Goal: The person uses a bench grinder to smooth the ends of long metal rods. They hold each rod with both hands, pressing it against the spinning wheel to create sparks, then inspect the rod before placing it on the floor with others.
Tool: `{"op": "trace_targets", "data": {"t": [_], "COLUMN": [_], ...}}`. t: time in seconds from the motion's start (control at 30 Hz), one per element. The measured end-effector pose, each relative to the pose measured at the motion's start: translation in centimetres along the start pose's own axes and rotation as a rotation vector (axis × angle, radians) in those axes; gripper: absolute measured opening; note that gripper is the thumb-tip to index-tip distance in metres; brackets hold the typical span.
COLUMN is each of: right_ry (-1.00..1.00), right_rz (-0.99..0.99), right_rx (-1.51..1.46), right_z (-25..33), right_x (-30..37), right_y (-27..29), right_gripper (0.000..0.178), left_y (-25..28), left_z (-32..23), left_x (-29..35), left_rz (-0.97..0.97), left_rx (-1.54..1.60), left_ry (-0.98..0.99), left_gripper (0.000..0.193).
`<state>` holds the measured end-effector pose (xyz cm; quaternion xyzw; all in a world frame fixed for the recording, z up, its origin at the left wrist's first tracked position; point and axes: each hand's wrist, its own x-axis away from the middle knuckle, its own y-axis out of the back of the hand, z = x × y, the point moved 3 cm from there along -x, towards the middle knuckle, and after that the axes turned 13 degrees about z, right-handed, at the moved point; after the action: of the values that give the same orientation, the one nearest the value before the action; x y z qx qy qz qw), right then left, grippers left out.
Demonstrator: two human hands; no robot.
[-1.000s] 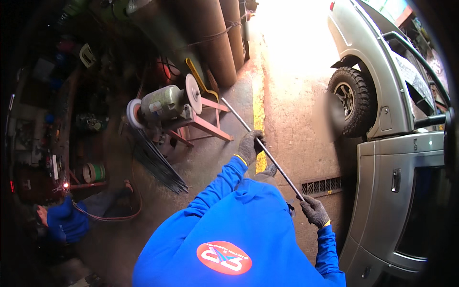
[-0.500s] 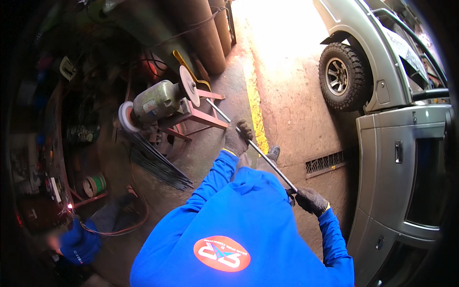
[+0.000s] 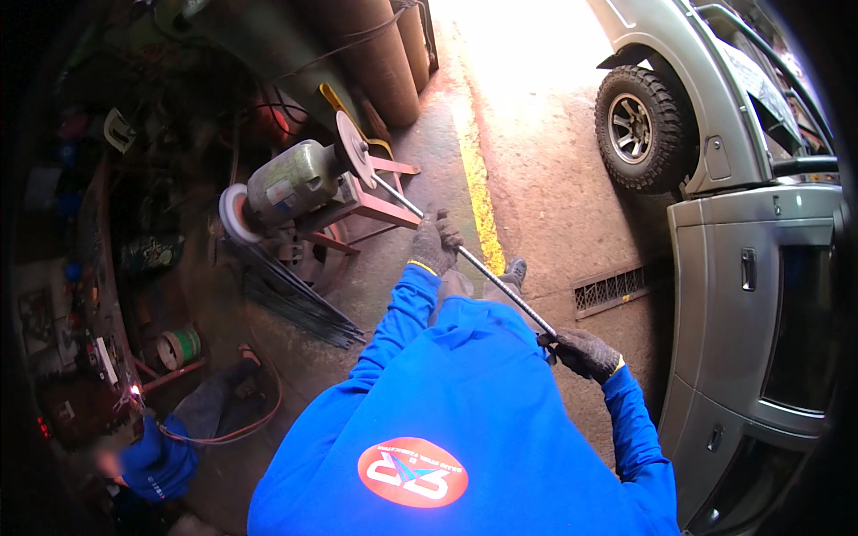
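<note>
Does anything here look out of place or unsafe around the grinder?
A loose bundle of thin rods lies fanned across the floor beside the bench grinder, and a cable trails nearby. Both gloved hands, left hand and right hand, hold the long rod normally.

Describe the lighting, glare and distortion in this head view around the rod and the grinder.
Head view: sunlight washes out the concrete floor at top centre; the workshop at left sits in deep shadow, with one bright spark point. Fisheye bends the car door and blackens the corners. The metal rod, both gloved hands and the bench grinder stay sharp.
</note>
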<state>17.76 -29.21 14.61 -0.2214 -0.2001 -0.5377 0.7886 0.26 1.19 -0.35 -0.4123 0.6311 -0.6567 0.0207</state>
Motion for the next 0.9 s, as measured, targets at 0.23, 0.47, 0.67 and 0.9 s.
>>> {"op": "trace_targets", "data": {"t": [0.23,0.47,0.67,0.9], "right_ry": [0.188,-0.288,-0.301,-0.258], "right_rz": [-0.06,0.002,-0.017,-0.045], "right_rx": [0.174,-0.262,-0.233,-0.126], "right_z": [-2.5,0.8,1.8,0.4], "right_x": [-0.6,0.3,0.6,0.6], "right_y": [0.3,0.9,1.2,1.5], "right_gripper": [0.038,0.048,0.048,0.046], "left_y": [-0.4,-1.2,-1.6,-1.8], "left_z": [0.1,0.0,0.1,0.2], "left_x": [0.1,0.1,0.5,0.3], "left_rz": [-0.006,-0.022,-0.054,-0.061], "left_rx": [0.007,0.017,0.008,0.084], "left_ry": [0.018,0.0,-0.027,-0.03], "left_gripper": [0.022,0.018,0.02,0.028]}}
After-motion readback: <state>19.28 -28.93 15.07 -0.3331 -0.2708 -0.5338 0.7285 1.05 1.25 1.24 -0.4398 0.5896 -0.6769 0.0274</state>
